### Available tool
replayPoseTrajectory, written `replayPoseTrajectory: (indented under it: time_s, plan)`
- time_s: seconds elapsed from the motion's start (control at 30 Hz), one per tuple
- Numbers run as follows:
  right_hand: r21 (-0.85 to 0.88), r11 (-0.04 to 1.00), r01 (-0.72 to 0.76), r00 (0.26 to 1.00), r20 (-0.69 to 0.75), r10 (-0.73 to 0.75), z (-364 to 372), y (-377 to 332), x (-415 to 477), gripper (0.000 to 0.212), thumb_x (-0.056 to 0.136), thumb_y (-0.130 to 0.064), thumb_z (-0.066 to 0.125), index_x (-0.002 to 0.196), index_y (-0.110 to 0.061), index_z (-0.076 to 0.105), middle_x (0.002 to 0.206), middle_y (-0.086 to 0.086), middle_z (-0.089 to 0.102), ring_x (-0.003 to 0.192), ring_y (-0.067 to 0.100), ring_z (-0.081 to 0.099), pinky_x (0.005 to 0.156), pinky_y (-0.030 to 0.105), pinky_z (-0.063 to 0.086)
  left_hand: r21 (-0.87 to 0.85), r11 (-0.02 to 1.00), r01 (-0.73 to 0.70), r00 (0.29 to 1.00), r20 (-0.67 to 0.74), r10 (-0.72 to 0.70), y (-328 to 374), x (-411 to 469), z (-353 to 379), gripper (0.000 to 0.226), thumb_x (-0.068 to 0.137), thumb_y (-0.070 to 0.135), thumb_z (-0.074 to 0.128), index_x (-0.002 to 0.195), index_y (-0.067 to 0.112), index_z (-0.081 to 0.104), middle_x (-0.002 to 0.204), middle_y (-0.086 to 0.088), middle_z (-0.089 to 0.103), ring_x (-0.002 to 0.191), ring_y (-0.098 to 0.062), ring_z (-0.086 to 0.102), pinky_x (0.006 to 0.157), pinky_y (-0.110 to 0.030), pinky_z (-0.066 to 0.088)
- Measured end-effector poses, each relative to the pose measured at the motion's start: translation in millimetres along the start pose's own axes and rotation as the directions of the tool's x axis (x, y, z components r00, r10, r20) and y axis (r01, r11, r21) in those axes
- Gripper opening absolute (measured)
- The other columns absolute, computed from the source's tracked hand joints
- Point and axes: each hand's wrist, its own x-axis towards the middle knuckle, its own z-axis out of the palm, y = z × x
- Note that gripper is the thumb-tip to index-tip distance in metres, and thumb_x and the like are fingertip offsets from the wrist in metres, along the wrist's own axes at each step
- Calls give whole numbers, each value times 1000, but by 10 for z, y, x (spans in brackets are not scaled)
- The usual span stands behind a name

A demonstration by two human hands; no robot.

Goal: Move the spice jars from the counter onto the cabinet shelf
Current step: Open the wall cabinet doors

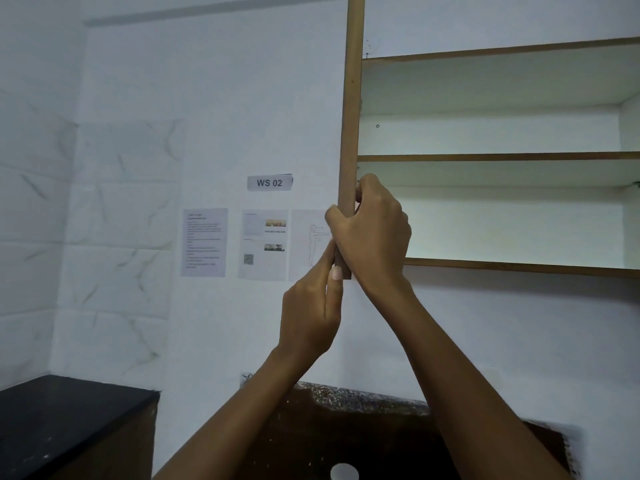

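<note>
At the far left, marbled white wall tiles (34, 209) run down to a black countertop (69, 410) in the lower corner. Further right, on the plain white wall, a small sign reading "WS 02" (269, 182) hangs above three printed sheets (265, 244) taped side by side; their text is too small to read.

Below, a dark speckled stone counter (363, 400) lies between the two forearms, and a small white round object (344, 472) shows at the bottom edge, too cut off to identify. No spice jars can be seen on it.

The left hand (311, 317) reaches up with its thumb and fingers pressed together on the lower end of the brown cabinet door edge (351, 116). The right hand (375, 233) sits just above it, fingers wrapped and clamped around the same edge. The door stands open, seen edge-on as a narrow vertical wooden strip.

To the right, the wall cabinet (627, 126) is white inside with brown-trimmed boards. The cabinet shelf (502, 156) crosses its middle, another runs above, and the bottom board lies below.
</note>
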Motion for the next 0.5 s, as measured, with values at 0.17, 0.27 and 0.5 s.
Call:
replayPoseTrajectory:
  time_s: [0.17, 0.27, 0.5]
  plan:
    - [-8, 998, 68, 998, -6, -68, 243, -242, -58, 18, 82, -22, 58, 90, -9, 49, 80, 5, 56, 64, 22, 53, 58, 32, 47, -35, 998, 58, 996, -62, -60, -257, -32, -171, 51, 96, 40, 20, 128, 20, 54, 103, 16, 61, 88, 1, 61, 77, -19, 53]
    - [-11, 995, 94, 995, -32, -94, 395, -366, -91, 15, 81, -18, 57, 88, -8, 49, 75, 5, 49, 59, 22, 45, 51, 26, 33, -72, 991, 116, 988, -95, -123, -372, -51, -287, 51, 95, 42, 20, 123, 21, 57, 99, 15, 63, 85, -6, 65, 77, -31, 56]
    - [-68, 990, 120, 980, -150, -129, 727, -594, -134, 23, 63, -11, 71, 73, -9, 50, 62, 1, 39, 45, 16, 30, 47, 14, 5, -107, 976, 188, 970, -135, -202, -481, -14, -500, 34, 96, 25, 23, 100, 39, 54, 96, 13, 65, 90, -8, 65, 81, -31, 56]
